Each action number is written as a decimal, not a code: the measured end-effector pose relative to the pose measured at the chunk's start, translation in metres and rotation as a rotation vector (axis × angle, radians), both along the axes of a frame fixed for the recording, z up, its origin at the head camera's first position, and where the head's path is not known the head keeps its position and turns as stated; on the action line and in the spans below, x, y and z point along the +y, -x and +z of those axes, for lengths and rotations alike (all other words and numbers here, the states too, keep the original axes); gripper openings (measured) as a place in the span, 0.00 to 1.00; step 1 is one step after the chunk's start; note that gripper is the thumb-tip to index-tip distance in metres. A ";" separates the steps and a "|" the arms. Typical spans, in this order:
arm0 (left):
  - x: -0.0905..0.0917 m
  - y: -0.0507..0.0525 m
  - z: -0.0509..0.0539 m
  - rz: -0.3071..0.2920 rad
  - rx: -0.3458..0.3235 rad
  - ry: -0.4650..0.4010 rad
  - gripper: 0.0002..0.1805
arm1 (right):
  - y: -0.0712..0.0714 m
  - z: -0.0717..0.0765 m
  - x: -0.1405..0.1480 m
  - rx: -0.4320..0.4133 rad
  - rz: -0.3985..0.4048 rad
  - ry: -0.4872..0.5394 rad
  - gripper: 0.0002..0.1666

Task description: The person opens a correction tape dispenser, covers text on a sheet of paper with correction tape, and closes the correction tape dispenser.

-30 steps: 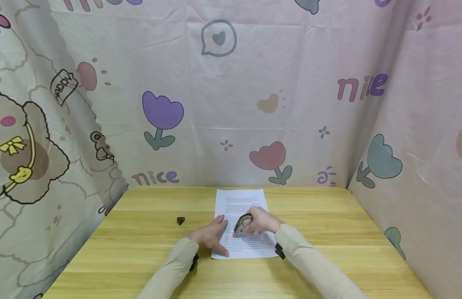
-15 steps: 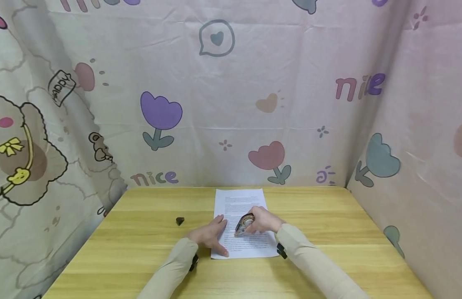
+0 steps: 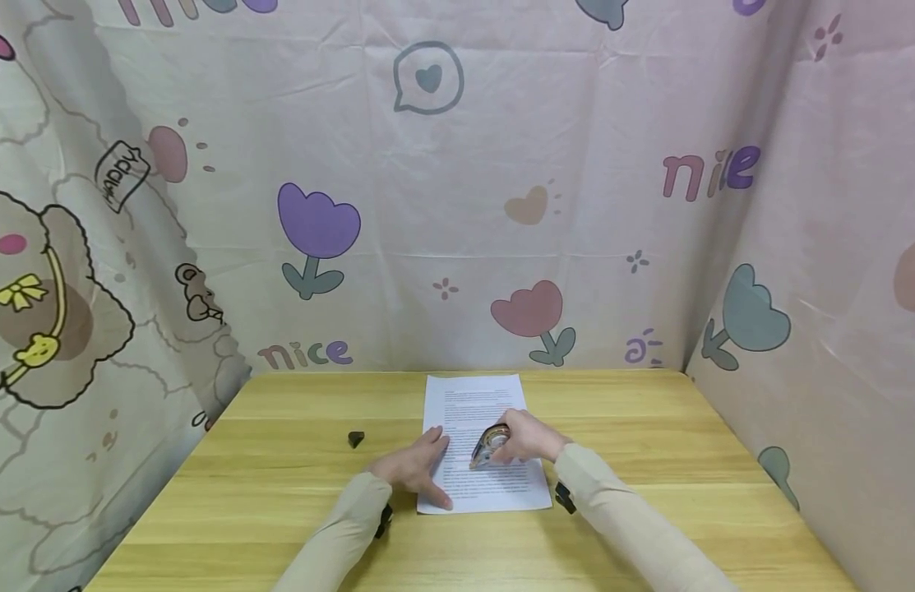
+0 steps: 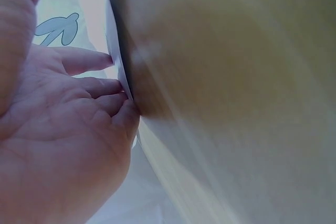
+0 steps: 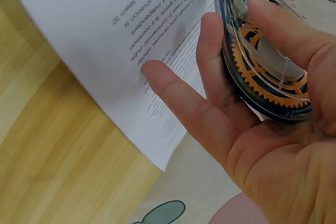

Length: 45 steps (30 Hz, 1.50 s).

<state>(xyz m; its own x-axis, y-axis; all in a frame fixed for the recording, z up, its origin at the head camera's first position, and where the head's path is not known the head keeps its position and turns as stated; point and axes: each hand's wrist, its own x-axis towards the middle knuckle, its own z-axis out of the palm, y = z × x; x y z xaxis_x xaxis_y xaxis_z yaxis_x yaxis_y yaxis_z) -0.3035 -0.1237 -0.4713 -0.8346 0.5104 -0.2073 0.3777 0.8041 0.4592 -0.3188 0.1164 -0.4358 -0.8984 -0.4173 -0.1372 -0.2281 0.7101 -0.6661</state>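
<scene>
A printed sheet of paper (image 3: 464,390) lies on the wooden table. My right hand (image 3: 531,436) grips a correction tape dispenser (image 3: 490,445), its tip down at a line of text in the lower half of the sheet. The right wrist view shows the clear case and orange gear of the correction tape (image 5: 249,77) between thumb and fingers, with another finger stretched toward the paper (image 5: 94,51). At the sheet's left edge, my left hand (image 3: 413,467) rests with fingers spread, thumb low on the page. Whether any tape lies on the text is too small to tell.
A small dark cap-like piece (image 3: 356,439) lies on the table (image 3: 279,510) left of the paper. Behind the table's far edge hangs a printed curtain (image 3: 427,205), which also runs down both sides.
My right hand has slid a little to the right along the text with the correction tape. The left hand has stayed in place on the sheet.
</scene>
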 end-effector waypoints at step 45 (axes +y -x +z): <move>0.000 0.001 -0.001 0.008 -0.008 -0.003 0.64 | 0.001 -0.007 0.027 0.038 -0.019 0.012 0.13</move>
<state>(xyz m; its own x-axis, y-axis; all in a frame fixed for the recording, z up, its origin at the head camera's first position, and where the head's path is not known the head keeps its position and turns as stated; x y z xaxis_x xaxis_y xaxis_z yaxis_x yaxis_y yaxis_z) -0.3050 -0.1240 -0.4727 -0.8371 0.5040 -0.2126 0.3672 0.8059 0.4644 -0.3202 0.1435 -0.4428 -0.9107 -0.4012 -0.0980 -0.2394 0.7063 -0.6662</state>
